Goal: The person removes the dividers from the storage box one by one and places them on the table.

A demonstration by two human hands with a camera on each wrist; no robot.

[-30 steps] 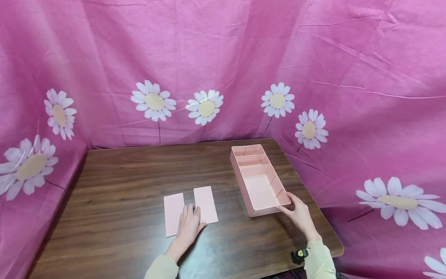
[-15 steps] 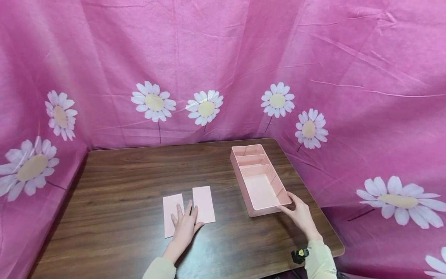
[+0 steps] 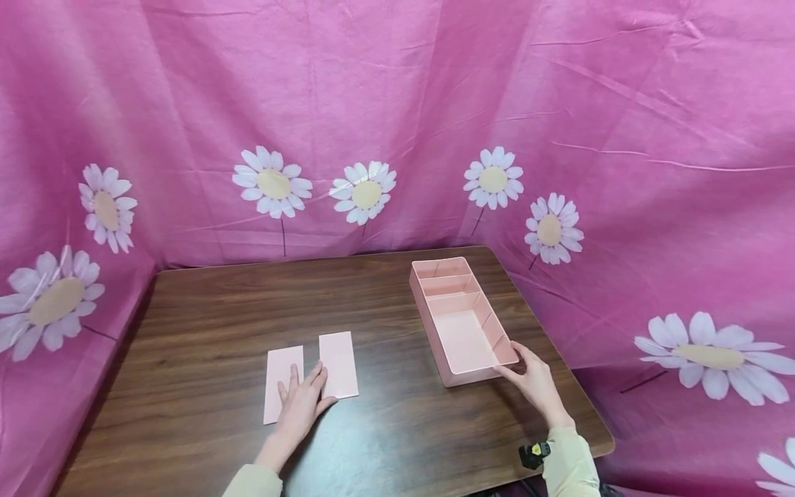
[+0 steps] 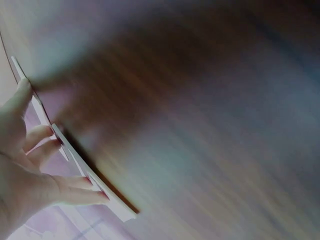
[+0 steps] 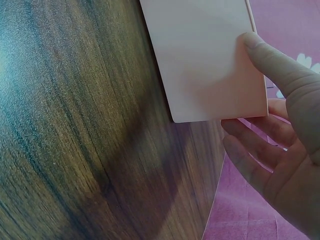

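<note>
Two thin pale pink rectangular panels lie flat on the table, a left panel (image 3: 284,366) and a right panel (image 3: 339,366) with a narrow gap between. Across both spreads my left hand (image 3: 299,407), fingers extended and pressing on them; the left wrist view catches the panel edges (image 4: 95,175) under the fingertips. A pink divided storage box (image 3: 462,338) stands to the right, with two small compartments at the far end and one large one nearest me. My right hand (image 3: 535,386) holds its near right corner, thumb (image 5: 257,47) on the near wall and the other fingers around the side.
The brown wood-grain table (image 3: 217,310) has its right edge (image 3: 553,352) close beside the box. Pink daisy-print cloth (image 3: 373,90) hangs behind and along both sides of the table.
My left hand has spread its fingers and slid to the left, carrying both panels along the table with the gap kept. The right hand and the box have stayed in place.
</note>
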